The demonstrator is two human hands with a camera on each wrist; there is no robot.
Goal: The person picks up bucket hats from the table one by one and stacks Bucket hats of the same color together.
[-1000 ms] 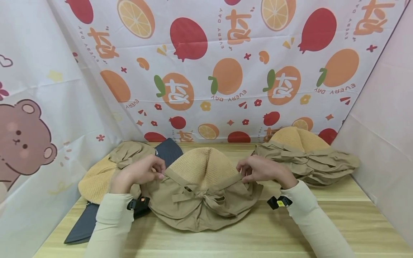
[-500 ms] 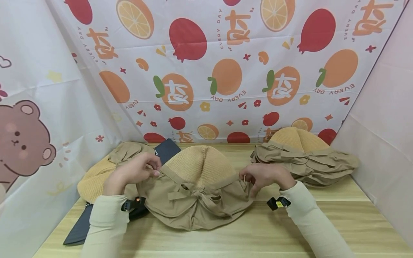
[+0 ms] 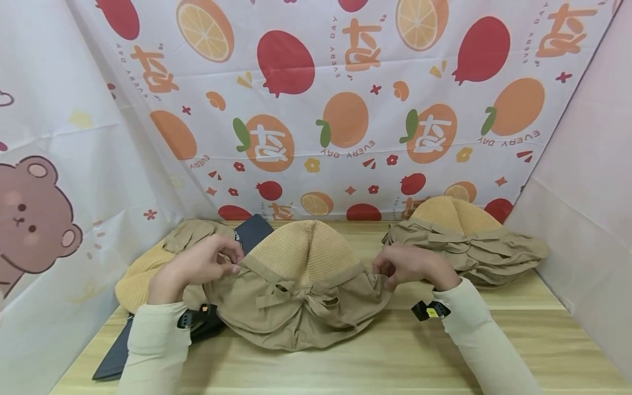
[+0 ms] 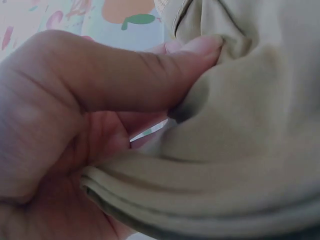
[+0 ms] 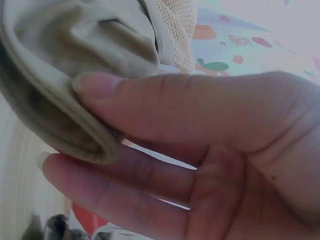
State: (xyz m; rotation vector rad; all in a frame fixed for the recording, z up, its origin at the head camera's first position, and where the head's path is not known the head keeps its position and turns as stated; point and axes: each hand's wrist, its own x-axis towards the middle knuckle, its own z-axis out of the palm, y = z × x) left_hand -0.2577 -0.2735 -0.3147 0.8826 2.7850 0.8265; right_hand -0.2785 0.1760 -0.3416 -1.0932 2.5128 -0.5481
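In the middle of the head view is a sun hat [image 3: 301, 315] with a woven straw crown [image 3: 306, 252], khaki fabric brim and a bow [image 3: 302, 296] facing me. My left hand [image 3: 199, 269] pinches the brim's left side; the left wrist view shows the thumb [image 4: 150, 80] pressed on the gathered cloth. On the opposite side, my right hand [image 3: 412, 266] pinches the brim near its outer edge. Its thumb [image 5: 130, 102] lies over the folded brim [image 5: 60, 110] in the right wrist view, with fingers beneath.
A similar straw-and-khaki hat [image 3: 469, 241] sits at the back right. Another [image 3: 143, 274] lies at the left, partly behind my left arm, with dark navy headwear [image 3: 116, 351] around it. A printed cloth [image 3: 340, 164] hangs behind the wooden table [image 3: 375, 367].
The middle hat has shifted slightly left along with my left hand. My right hand has moved from beside the crown's band out to the brim's right edge and now pinches it.
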